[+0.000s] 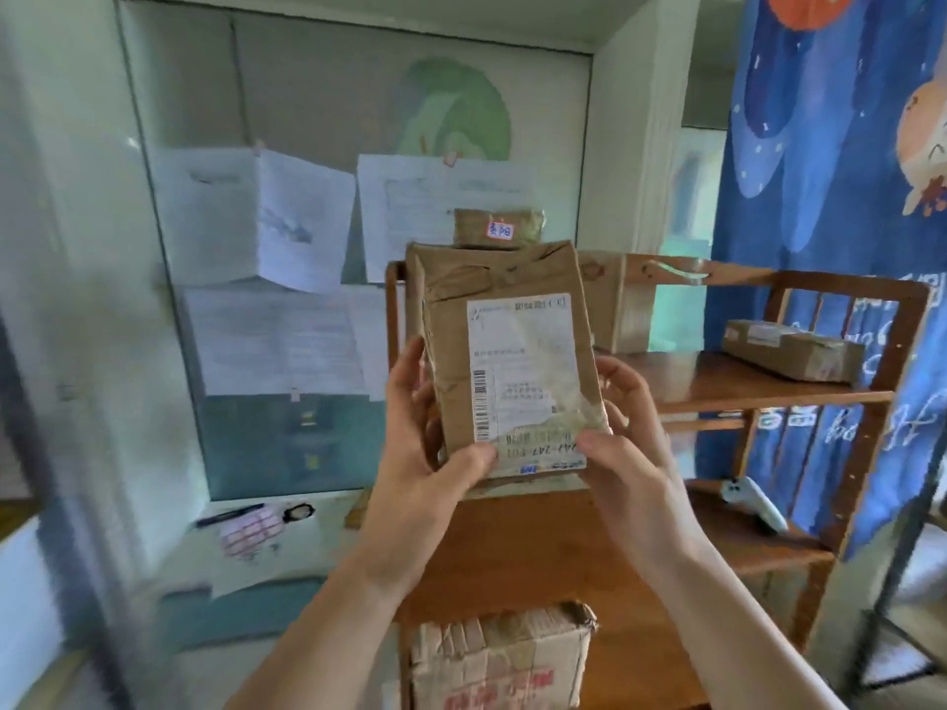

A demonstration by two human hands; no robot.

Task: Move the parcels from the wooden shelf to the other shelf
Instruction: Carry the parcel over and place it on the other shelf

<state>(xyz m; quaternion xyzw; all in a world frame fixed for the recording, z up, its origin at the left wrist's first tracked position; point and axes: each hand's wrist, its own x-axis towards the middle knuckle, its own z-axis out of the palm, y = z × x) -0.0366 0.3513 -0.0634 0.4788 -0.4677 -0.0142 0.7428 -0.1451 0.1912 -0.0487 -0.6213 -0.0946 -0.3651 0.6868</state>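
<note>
Brown paper parcel [505,361] held upright in front of the wooden shelf [717,386], left hand [425,453] and right hand [630,433] clasping its lower edges, label facing the wearer, apparently lifted clear for carrying.

Brown cardboard parcel with white paper label [505,361]: creased, matt, overlaid with glossy clear tape. Reddish-brown wooden shelf unit [743,386]: smooth, lightly polished boards. Taped brown cardboard box [499,658] at lowest board's front edge: crumpled. Blue printed cloth curtain [830,146]: matt.
</note>
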